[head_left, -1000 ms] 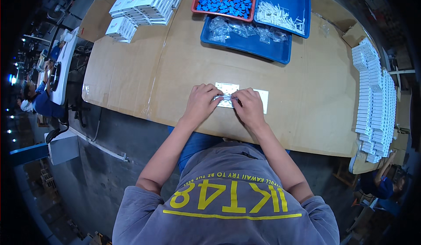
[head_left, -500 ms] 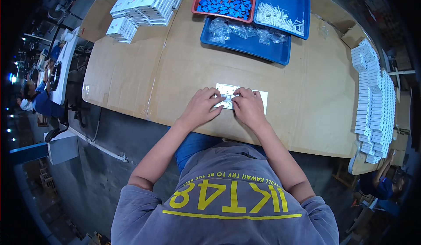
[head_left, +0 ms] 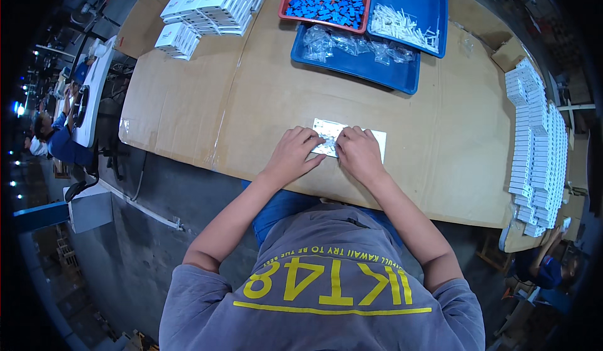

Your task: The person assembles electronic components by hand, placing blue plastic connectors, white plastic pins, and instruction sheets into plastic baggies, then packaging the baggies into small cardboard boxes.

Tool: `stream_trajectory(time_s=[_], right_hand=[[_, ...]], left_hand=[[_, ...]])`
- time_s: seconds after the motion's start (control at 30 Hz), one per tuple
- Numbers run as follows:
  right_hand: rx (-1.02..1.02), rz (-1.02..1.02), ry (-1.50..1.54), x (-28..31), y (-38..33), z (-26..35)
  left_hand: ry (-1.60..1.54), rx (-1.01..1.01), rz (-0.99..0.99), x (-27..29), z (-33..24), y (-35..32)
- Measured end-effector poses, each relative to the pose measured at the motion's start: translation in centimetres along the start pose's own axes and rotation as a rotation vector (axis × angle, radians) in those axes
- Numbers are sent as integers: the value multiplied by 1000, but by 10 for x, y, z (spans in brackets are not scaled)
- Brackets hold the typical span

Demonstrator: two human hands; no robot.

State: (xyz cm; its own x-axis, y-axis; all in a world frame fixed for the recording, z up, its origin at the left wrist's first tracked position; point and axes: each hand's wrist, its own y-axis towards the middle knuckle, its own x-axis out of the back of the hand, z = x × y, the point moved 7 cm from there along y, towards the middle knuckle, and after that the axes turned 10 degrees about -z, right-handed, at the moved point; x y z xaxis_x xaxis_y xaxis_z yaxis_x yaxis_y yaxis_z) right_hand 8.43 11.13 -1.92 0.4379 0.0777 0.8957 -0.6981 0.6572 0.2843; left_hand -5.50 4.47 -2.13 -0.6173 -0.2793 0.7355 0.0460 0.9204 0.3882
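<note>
A white printed sheet [head_left: 379, 138], folded flat or card-like, lies on the cardboard-covered table in front of me. Both my hands rest over it with fingers curled inward, close together. My left hand [head_left: 294, 154] covers its left end, thumb and fingertips pinched at a small shiny, greyish piece [head_left: 328, 143] near the sheet's middle. From the other side, my right hand [head_left: 358, 152] bends its fingers down onto the same spot. What the fingertips hold is mostly hidden and too small to name.
Beyond the hands stand a red tray [head_left: 284, 11] of blue plastic parts, a blue tray [head_left: 441, 18] of white sticks and another blue tray [head_left: 377, 78] with clear plastic bags. White boxes [head_left: 210, 2] are stacked far left; more white boxes [head_left: 537, 156] line the right edge. Other people sit at both sides.
My right hand's fingers have curled in slightly over the sheet. The whole view has shifted a little; the hands stay at the same place on the sheet.
</note>
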Motion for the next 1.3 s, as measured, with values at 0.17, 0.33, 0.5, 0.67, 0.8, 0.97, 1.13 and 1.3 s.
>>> stream_trajectory(time_s=[0.17, 0.33, 0.5, 0.67, 0.8, 0.97, 1.13, 1.3], right_hand=[[36, 28, 42, 13, 3, -11], [124, 144, 94, 15, 3, -28], [-94, 268, 365, 40, 46, -52], [-290, -65, 470, 69, 138, -111], [-314, -342, 363, 66, 222, -150], [-234, -503, 27, 47, 314, -148], [-155, -479, -264, 29, 367, -152], [-151, -448, -316, 9, 381, -146]], left_hand=[[-16, -55, -39, 14, -4, 8], [-46, -19, 30, -1, 10, 12], [-19, -2, 39, -2, 19, 18], [-33, -66, -22, -3, 21, 26], [-8, -5, -3, -4, 19, 25], [-5, -27, -23, -1, 23, 17], [-50, 18, -47, 11, 16, 29], [-77, 28, -72, 13, 20, 29]])
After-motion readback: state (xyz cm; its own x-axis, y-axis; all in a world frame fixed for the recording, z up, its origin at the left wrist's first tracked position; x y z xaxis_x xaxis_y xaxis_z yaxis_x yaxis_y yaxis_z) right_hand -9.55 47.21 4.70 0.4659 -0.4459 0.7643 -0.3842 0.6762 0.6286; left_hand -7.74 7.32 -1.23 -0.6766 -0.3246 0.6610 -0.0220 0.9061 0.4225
